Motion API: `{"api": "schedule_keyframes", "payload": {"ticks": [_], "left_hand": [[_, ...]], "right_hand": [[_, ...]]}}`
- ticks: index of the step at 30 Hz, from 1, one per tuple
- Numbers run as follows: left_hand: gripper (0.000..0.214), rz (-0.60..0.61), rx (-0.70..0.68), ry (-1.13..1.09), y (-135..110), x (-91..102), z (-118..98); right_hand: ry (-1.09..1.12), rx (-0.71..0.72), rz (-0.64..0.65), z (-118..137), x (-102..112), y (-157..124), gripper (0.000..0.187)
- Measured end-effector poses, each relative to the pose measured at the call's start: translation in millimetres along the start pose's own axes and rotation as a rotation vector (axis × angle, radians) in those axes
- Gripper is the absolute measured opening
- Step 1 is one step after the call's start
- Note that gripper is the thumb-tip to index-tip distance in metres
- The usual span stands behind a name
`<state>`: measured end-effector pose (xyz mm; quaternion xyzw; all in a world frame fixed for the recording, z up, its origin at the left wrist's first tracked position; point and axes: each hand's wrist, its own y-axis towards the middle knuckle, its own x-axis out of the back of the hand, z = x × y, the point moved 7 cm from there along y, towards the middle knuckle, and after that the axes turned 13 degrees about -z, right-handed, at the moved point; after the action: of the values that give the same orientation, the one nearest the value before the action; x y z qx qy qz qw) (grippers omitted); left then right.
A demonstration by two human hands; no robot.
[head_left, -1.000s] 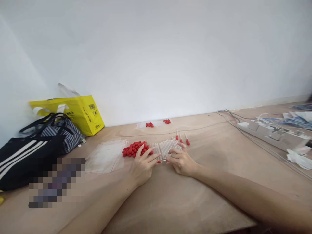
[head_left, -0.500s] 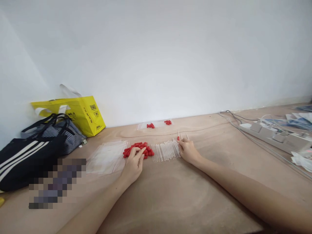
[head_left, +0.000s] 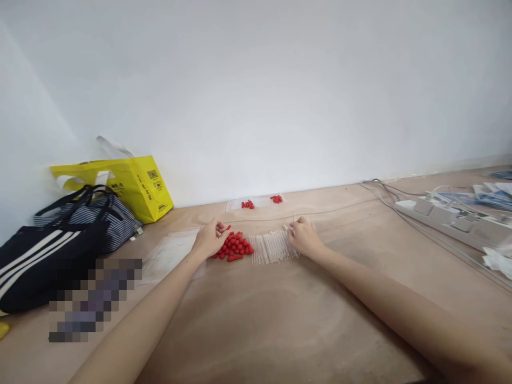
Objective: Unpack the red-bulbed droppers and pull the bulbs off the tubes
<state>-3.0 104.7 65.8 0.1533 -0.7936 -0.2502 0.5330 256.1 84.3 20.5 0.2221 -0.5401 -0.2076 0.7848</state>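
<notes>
In the head view, my left hand (head_left: 208, 240) is over the left side of a heap of red rubber bulbs (head_left: 239, 246). One red bulb (head_left: 228, 228) sticks up between its thumb and fingers. My right hand (head_left: 306, 237) is at the right end of a row of thin clear tubes (head_left: 272, 247), its fingers pinched on what looks like one tube. Its fingertips partly hide the end of the row. Flat clear plastic bags (head_left: 170, 256) lie left of the heap, partly behind my left forearm.
By the wall lies a clear bag (head_left: 262, 203) with two clusters of red bulbs. A yellow bag (head_left: 148, 186) and a black striped bag (head_left: 52, 261) stand at left. A power strip (head_left: 452, 221) with cables and blue-white packets (head_left: 496, 196) are at right.
My left hand has moved left and away from me, lifting a red bulb. My right hand has shifted slightly left; the red piece by its fingertips no longer shows.
</notes>
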Motion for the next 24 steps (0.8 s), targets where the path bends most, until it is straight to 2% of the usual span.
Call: {"api": "schedule_keyframes", "payload": {"ticks": [5, 8, 11, 14, 17, 19, 21, 24], "left_hand": [[0.015, 0.056, 0.013, 0.031, 19, -18.9, 4], [0.013, 0.094, 0.018, 0.048, 26, -25.9, 7], [0.015, 0.077, 0.017, 0.06, 29, -23.5, 7], [0.018, -0.028, 0.009, 0.071, 25, -10.7, 3], [0.02, -0.134, -0.025, 0.08, 7, 2.8, -6], [0.019, -0.184, -0.098, 0.069, -12, 8.1, -17], [0.019, -0.248, -0.23, 0.032, -33, 11.8, -33], [0.018, -0.299, -0.377, -0.04, -59, 11.5, -51]], "right_hand": [[-0.036, -0.231, -0.024, -54, 13, 19, 0.027], [-0.056, -0.358, 0.018, -86, 13, 23, 0.029], [-0.048, -0.422, 0.09, -102, 7, 22, 0.03], [-0.014, -0.435, 0.178, -103, -1, 21, 0.022], [0.011, -0.431, 0.239, -96, -8, 21, 0.018], [0.019, -0.431, 0.253, -90, -11, 21, 0.021], [0.025, -0.437, 0.259, -85, -13, 20, 0.025], [0.031, -0.457, 0.261, -80, -16, 19, 0.03]]}}
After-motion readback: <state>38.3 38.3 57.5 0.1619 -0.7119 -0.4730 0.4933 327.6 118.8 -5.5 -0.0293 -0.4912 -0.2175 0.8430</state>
